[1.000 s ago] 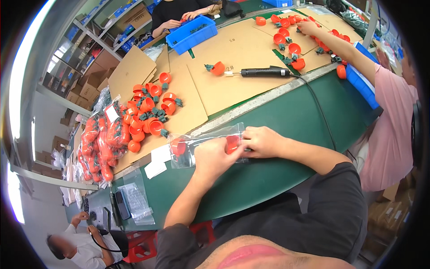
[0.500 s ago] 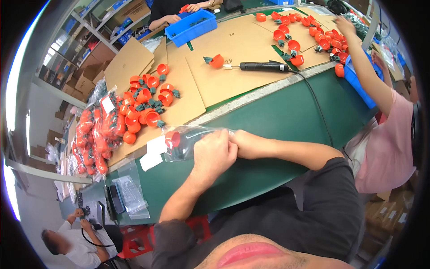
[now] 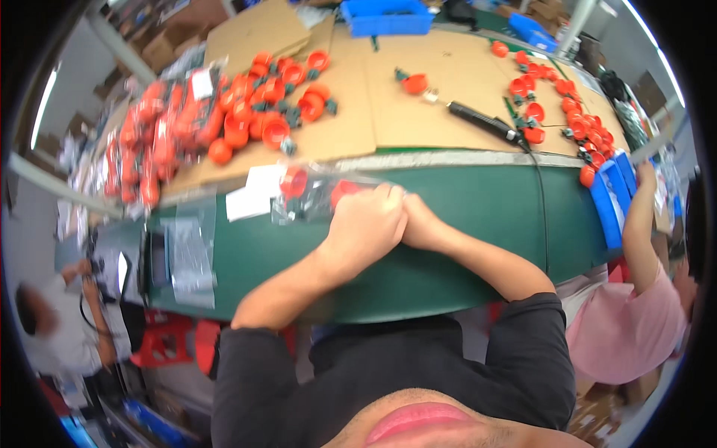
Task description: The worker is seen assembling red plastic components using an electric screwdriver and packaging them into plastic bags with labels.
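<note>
My left hand [image 3: 367, 228] is closed in a fist on the gathered end of a clear plastic bag [image 3: 317, 200]. Pressed up against it, my right hand [image 3: 426, 222] is also closed on that bag end; the fingers are partly hidden. Inside the bag a red cup [image 3: 293, 181] shows at the far left end, and more red shows close by my left hand. The bag lies over the green tabletop [image 3: 478, 201], beside white paper slips [image 3: 258, 196]. Slight blur covers the hands and bag.
Loose red cups [image 3: 269, 97] with dark fittings and bagged cups [image 3: 160, 138] lie left on cardboard. A black power screwdriver [image 3: 482, 122] trails a cord. Empty bags [image 3: 190, 261] and a phone [image 3: 158, 257] lie near left. A person's arm [image 3: 638, 224] is by a blue bin [image 3: 609, 216].
The view has swung, shifting the scene. Both hands stay closed on the bag, and more red shows in it near my left hand. The person at right has lowered an arm toward the blue bin.
</note>
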The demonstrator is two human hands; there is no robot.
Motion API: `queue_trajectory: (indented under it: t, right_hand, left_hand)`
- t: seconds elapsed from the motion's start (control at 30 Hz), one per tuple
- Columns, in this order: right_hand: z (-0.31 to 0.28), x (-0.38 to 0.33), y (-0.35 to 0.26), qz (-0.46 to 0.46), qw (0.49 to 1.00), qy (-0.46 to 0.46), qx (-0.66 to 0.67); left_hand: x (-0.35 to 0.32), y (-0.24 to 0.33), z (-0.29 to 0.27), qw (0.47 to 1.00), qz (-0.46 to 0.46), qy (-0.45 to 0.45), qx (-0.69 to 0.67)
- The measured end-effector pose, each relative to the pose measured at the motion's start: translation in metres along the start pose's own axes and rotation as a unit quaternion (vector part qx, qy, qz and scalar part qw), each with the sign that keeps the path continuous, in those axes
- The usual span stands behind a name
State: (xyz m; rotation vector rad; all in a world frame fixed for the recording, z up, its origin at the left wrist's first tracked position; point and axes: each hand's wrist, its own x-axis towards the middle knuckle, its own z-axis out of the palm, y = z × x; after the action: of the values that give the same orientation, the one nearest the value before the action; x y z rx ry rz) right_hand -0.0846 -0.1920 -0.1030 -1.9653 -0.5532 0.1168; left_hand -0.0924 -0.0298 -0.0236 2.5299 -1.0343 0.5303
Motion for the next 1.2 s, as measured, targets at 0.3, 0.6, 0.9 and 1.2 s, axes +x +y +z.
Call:
queue_trajectory:
  t: [0.3, 0.6, 0.9, 1.2]
  right_hand:
    - [-0.008, 0.020, -0.012, 0.099, 0.945, -0.260, 0.174]
    - [0.007, 0.009, -0.020, 0.187, 0.897, -0.112, 0.383]
    - [0.044, -0.003, -0.032, 0.127, 0.836, -0.050, 0.531]
    - [0.049, 0.025, -0.025, 0.079, 0.836, 0.041, 0.542]
  left_hand:
    - [-0.002, 0.003, 0.001, 1.000, -0.001, 0.015, 0.016]
    - [-0.040, 0.022, -0.013, 0.997, -0.054, -0.049, -0.010]
    - [-0.062, 0.028, -0.017, 0.992, -0.123, -0.028, 0.023]
    - [-0.056, 0.026, -0.002, 0.993, -0.107, 0.046, -0.012]
